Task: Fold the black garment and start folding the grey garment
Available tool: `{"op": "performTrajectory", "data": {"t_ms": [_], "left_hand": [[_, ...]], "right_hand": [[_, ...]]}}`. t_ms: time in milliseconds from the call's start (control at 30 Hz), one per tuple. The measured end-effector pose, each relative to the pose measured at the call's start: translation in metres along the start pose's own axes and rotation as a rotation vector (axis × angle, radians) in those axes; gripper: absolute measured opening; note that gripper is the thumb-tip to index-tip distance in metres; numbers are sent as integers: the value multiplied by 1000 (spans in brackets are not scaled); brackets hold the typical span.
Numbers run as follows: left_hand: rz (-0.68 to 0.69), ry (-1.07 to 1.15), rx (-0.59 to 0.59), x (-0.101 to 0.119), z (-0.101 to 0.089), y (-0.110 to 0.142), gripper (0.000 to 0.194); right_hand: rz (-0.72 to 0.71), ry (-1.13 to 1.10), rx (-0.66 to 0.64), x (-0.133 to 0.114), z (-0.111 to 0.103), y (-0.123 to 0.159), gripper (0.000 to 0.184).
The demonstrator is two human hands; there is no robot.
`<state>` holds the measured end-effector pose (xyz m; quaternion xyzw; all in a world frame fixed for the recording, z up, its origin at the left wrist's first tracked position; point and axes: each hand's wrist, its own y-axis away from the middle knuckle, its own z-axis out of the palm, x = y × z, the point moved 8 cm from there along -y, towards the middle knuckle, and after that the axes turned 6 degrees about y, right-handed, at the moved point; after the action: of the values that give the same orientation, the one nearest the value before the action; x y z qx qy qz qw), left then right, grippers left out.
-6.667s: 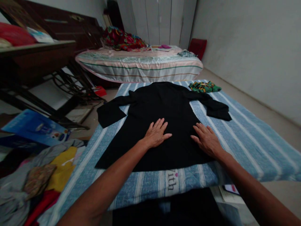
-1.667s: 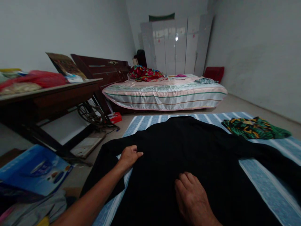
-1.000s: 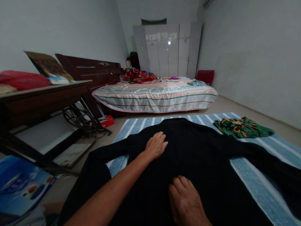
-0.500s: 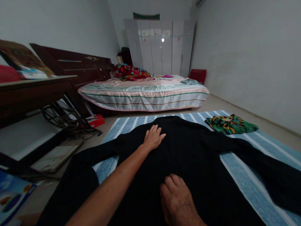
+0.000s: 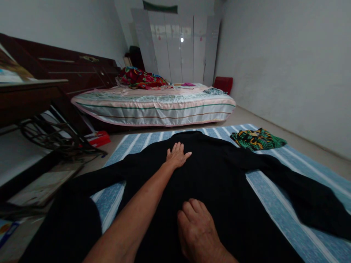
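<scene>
A black long-sleeved shirt (image 5: 216, 186) lies spread out, its collar at the far end and its sleeves reaching out to both sides. My left hand (image 5: 177, 156) rests flat on its upper part, fingers stretched and thumb apart. Closer to me, my right hand (image 5: 197, 226) is closed, with curled fingers down on the middle of the shirt. It seems to pinch the black fabric there, though the fingertips are hidden beneath the hand. Under the shirt is a blue and white striped mat (image 5: 276, 193).
A folded green, yellow and black patterned cloth (image 5: 257, 139) lies on the mat at the far right. Beyond stands a bed (image 5: 156, 111) with a red floral blanket (image 5: 142, 78). A dark table (image 5: 30, 96) and a red box (image 5: 99, 138) are at left.
The view has shifted slightly, so the room's contents appear further left and a little higher. The fingers of my left hand are spread a little more; my right hand stays closed at the shirt's middle.
</scene>
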<state>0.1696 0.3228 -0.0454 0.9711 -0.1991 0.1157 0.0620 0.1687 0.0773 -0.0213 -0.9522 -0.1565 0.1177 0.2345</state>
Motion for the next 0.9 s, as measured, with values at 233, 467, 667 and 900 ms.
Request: {"op": "performTrajectory", "data": {"t_ms": [233, 467, 667, 900], "left_hand": [[49, -74, 178, 6, -11, 13, 61], [-62, -15, 16, -6, -1, 15, 64], [-31, 0, -16, -6, 1, 9, 67], [-4, -39, 91, 11, -14, 15, 62]], "right_hand": [[20, 6, 4, 0, 2, 0, 9], [18, -12, 17, -1, -2, 0, 10], [2, 0, 34, -1, -5, 0, 9], [8, -4, 6, 0, 0, 0, 9]]}}
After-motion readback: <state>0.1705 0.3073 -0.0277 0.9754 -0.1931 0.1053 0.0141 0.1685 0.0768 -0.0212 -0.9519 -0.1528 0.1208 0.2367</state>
